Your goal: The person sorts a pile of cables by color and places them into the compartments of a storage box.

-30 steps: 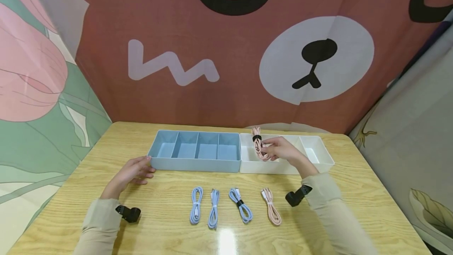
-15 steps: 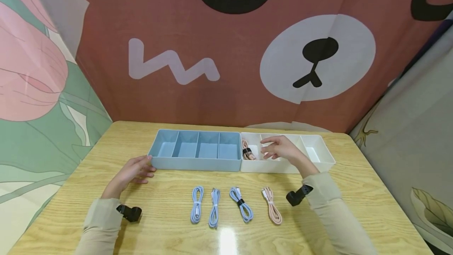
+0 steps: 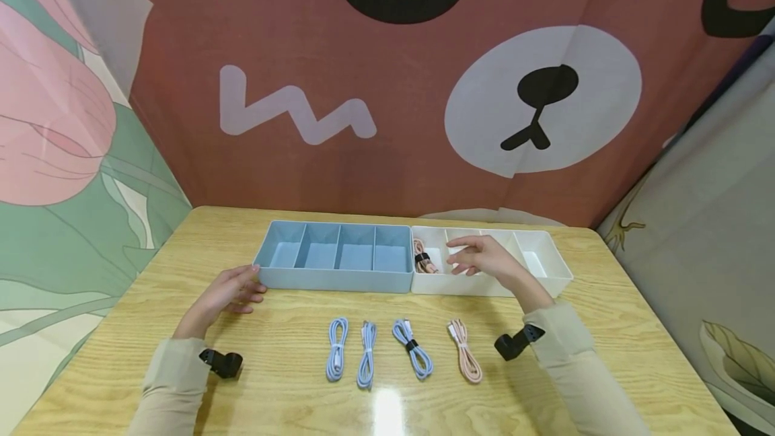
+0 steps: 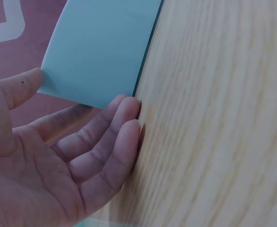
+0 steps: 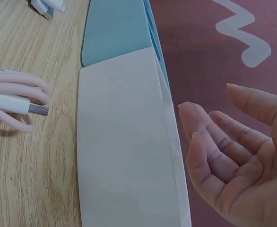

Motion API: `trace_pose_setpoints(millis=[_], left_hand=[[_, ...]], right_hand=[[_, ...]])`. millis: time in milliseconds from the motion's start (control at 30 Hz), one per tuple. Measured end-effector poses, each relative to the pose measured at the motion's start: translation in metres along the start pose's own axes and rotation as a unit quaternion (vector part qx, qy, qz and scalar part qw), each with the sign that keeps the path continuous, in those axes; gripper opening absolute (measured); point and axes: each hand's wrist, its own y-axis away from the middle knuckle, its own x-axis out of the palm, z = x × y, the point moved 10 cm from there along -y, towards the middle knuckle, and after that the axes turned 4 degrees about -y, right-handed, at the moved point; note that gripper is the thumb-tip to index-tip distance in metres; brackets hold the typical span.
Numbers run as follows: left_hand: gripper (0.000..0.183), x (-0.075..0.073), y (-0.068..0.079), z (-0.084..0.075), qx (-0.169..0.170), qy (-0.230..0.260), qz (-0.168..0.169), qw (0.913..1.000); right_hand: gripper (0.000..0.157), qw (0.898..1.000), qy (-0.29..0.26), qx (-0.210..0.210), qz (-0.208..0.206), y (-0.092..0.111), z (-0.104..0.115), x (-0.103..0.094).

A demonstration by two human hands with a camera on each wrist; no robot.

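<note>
My left hand [image 3: 230, 291] rests at the near left corner of the blue divided box [image 3: 339, 281], thumb and fingertips against its end in the left wrist view. Above the white divided box [image 3: 460, 284] hovers my right hand [image 3: 487, 259], fingers relaxed and holding nothing. A pink cable bundle with a black strap [image 3: 424, 258] lies in the white box's leftmost compartment. On the table in front of the boxes lie two blue cables with light ties [image 3: 336, 350] [image 3: 366, 355], a blue cable with a black strap [image 3: 413, 350] and a pink cable with a light tie [image 3: 465, 352].
Both boxes stand end to end along the back of the wooden table [image 3: 278, 369]. Behind them hangs a reddish-brown cloth [image 3: 412, 173] with a bear print. Patterned cloths also hang at the left and right sides.
The black-strapped pink cable bundle left my right hand and dropped into the white box's leftmost compartment. My right fingers have spread, and that wrist has turned slightly. The left hand stays put.
</note>
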Motion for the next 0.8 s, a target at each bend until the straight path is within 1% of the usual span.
trace_pose_setpoints(millis=[367,533,800], left_hand=[[0.074,0.000,-0.001,0.000,-0.002,-0.004,-0.004,1.0000],[0.074,0.000,-0.001,0.001,-0.005,-0.002,-0.003,1.0000],[0.072,0.001,-0.001,0.002,0.000,0.002,-0.001,1.0000]], right_hand=[[0.047,1.000,-0.022,-0.004,0.004,0.011,0.001,0.001],[0.046,0.999,-0.028,-0.014,0.005,0.017,0.002,0.000],[0.048,0.999,-0.036,-0.024,0.005,0.028,0.001,-0.002]])
